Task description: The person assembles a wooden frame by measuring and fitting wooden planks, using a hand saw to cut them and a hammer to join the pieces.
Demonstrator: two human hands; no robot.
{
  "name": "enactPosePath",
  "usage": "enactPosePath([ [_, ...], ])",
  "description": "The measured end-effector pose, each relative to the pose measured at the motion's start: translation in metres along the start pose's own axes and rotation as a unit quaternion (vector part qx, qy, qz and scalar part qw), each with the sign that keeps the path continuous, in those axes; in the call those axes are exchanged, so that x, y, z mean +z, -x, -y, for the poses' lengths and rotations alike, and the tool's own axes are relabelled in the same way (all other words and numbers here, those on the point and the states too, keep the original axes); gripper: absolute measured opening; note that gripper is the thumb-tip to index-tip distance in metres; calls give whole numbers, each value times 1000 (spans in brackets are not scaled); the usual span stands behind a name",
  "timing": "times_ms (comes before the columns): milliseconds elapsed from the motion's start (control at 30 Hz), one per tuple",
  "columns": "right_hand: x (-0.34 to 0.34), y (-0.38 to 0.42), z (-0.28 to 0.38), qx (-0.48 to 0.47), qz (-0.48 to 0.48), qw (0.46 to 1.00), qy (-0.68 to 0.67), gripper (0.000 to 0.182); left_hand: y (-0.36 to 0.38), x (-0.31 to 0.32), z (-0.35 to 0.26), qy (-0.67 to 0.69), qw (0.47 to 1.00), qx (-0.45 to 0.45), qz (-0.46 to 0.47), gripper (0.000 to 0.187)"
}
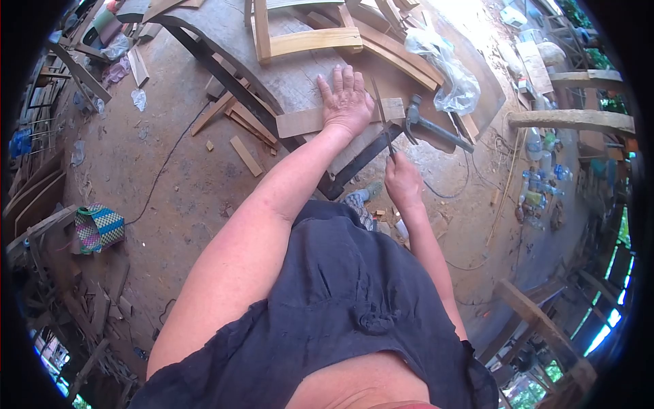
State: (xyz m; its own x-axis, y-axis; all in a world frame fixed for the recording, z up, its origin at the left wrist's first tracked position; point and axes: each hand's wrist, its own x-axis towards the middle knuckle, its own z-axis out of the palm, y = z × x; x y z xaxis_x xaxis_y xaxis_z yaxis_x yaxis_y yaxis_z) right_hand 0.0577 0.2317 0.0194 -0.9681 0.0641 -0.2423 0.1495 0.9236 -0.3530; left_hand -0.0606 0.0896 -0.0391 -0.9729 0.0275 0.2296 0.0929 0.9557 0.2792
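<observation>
My left hand (pixel 346 101) lies flat with its fingers out, over a light wooden board (pixel 300 123) on the worktable (pixel 304 85). My right hand (pixel 404 178) is closed around the near end of a handsaw (pixel 383 123), its narrow blade seen almost edge-on. The blade crosses the board just right of my left hand, with a short end of wood beyond it. A claw hammer (pixel 436 128) rests to the right of the saw, handle slanting toward the table's edge. The saw's handle is mostly hidden in my fist.
Beyond my left hand stands a wooden frame (pixel 313 42), with several planks and a clear plastic bag (pixel 453 82) beside it. Wood offcuts (pixel 246 156) litter the floor at left. A woven basket (pixel 99 228) sits farther left; plastic bottles (pixel 541 183) lie at right.
</observation>
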Motion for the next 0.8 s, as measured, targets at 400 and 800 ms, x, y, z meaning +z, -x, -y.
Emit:
enactPosePath([
  [400, 1, 16, -8, 15, 13, 1000, 3, 19, 0, 1, 0, 1, 1000, -1, 3, 56],
  [800, 5, 29, -19, 20, 11, 1000, 12, 20, -1, -3, 0, 8, 1000, -9, 19, 58],
])
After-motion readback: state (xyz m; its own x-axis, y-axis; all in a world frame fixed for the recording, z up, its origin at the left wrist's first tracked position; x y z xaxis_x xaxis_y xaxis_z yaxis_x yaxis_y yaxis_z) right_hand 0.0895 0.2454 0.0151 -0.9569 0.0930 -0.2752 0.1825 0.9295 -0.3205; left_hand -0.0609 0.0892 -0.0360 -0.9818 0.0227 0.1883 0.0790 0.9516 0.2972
